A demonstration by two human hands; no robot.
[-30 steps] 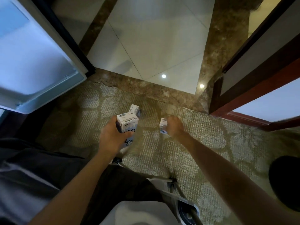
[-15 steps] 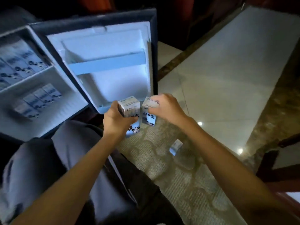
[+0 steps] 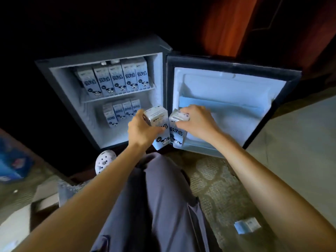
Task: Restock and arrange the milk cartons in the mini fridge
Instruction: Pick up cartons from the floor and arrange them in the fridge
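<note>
So, both hands are loaded right now: my left hand (image 3: 143, 130) is wrapped round one milk carton (image 3: 156, 115) and my right hand (image 3: 198, 120) grips a second carton (image 3: 177, 135) by its top. The two hang upright, side by side and just about touching, in front of the mini fridge (image 3: 101, 60), right where the lower compartment meets the open door (image 3: 227, 79). My read is that they're headed for the lower compartment. I'd feed the left one in first since it's nearer the opening, keep it upright with the cow print facing out like the rest, and butt it against the row already there before bringing the right one across. Rushing both in together looks like a good way to knock over the ones standing in there. As for contents, the upper shelf row (image 3: 116, 80) has five cartons across the front, with a couple of tops peeking out behind. The lower row (image 3: 121, 110) shows four, set towards the back, with bare floor in front of them. No carton shows in the door pocket from this angle. One more, a spare carton (image 3: 247, 225), lies on the carpet (image 3: 214, 182) off to my right, still waiting.
</note>
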